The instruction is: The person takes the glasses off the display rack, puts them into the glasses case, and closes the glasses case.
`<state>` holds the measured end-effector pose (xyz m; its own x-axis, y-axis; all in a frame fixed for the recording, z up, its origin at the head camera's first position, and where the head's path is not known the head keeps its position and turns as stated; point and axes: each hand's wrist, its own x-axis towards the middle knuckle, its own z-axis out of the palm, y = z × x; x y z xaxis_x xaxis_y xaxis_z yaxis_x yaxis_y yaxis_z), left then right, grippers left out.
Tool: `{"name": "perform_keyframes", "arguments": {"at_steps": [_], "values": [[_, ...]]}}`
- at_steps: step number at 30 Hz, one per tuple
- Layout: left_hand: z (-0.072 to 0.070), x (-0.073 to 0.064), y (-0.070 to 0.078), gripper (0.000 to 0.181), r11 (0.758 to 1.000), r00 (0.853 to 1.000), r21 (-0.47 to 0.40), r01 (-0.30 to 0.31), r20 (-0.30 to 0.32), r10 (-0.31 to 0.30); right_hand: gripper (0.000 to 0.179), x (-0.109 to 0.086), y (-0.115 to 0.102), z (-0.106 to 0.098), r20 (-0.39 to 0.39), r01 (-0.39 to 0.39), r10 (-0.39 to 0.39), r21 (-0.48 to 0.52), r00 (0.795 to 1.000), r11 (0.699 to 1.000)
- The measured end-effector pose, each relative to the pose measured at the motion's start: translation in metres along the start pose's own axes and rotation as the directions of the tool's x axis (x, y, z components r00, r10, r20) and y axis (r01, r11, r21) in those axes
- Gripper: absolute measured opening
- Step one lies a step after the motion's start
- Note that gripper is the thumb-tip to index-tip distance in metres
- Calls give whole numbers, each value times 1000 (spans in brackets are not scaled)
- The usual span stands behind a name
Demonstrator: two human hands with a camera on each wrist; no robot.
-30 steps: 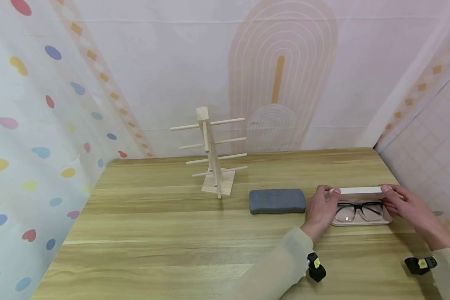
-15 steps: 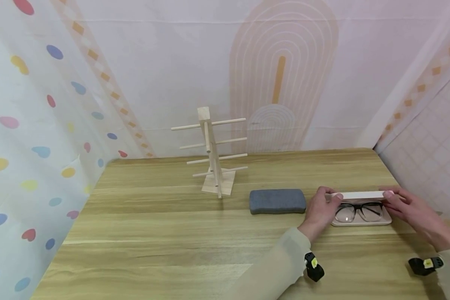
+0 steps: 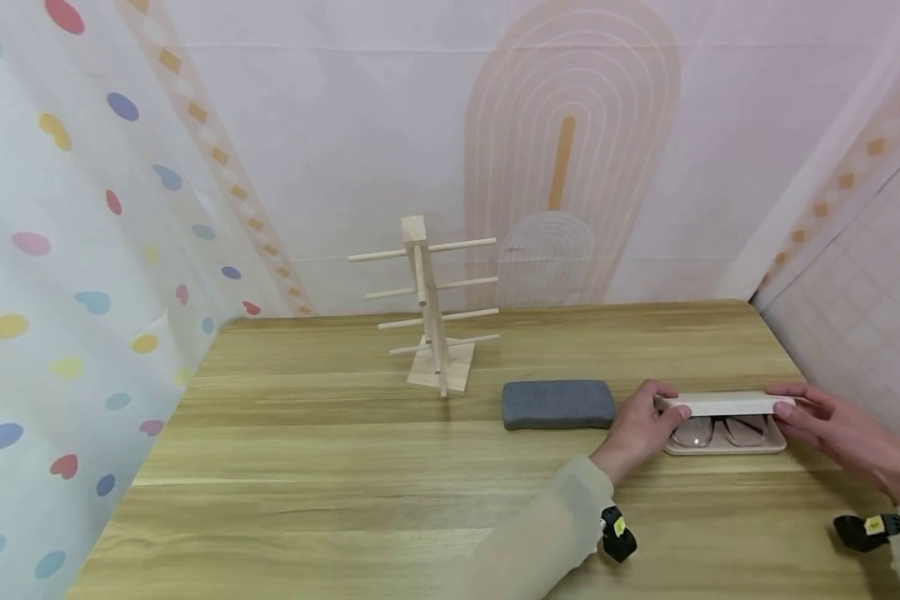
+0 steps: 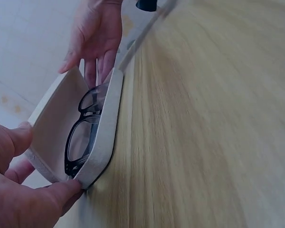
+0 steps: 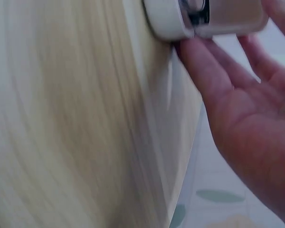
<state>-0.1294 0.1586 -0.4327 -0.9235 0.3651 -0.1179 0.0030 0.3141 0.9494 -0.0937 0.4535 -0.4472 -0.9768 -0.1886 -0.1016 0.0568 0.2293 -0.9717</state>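
A cream glasses case (image 3: 723,451) lies partly open on the table at the right. Inside it rests a pair of black-rimmed glasses (image 4: 84,116) with clear lenses, upper part covered by the lid (image 3: 729,404) in the head view. My left hand (image 3: 640,427) holds the case's left end, thumb on the lid's front edge and fingers round the side. At the opposite end my right hand (image 3: 843,429) grips the lid with its thumb at the front corner and fingers behind. In the right wrist view, some right fingers (image 5: 206,66) touch the case's end.
A grey-blue glasses case (image 3: 558,404), closed, lies just left of my left hand. Further left stands a pale wooden rack (image 3: 431,308) with several pegs sticking out. Patterned curtains (image 3: 345,125) hang behind and beside the wooden table (image 3: 307,467).
The lid has tilted down and forward, covering more of the glasses. Both hands have moved slightly down with it. The grey-blue case and the rack stay put.
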Motion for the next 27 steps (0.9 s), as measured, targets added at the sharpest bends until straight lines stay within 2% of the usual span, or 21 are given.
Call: {"name": "perform_keyframes", "arguments": {"at_steps": [4, 8, 16, 21, 27], "values": [[0, 0, 0, 21, 996, 1000, 91, -20, 12, 19, 38, -1, 0, -2, -18, -10, 7, -156, 1000, 988], [2, 1, 0, 21, 987, 999, 158, -35, 22, 32, 39, -3, 1, -5, -15, -10, 7, -244, 1000, 970], [0, 2, -1, 24, 967, 996, 240, -81, 58, 69, 39, -4, 2, -11, 69, 72, -56, -242, 996, 968], [-1, 1, -3, 26, 953, 992, 281, -115, 78, 97, 46, -4, 7, -13, 88, 123, -104, -250, 991, 960], [-1, 2, -4, 27, 942, 992, 314, -116, 89, 93, 46, -4, 7, -12, 84, 111, -93, -256, 992, 960]]}}
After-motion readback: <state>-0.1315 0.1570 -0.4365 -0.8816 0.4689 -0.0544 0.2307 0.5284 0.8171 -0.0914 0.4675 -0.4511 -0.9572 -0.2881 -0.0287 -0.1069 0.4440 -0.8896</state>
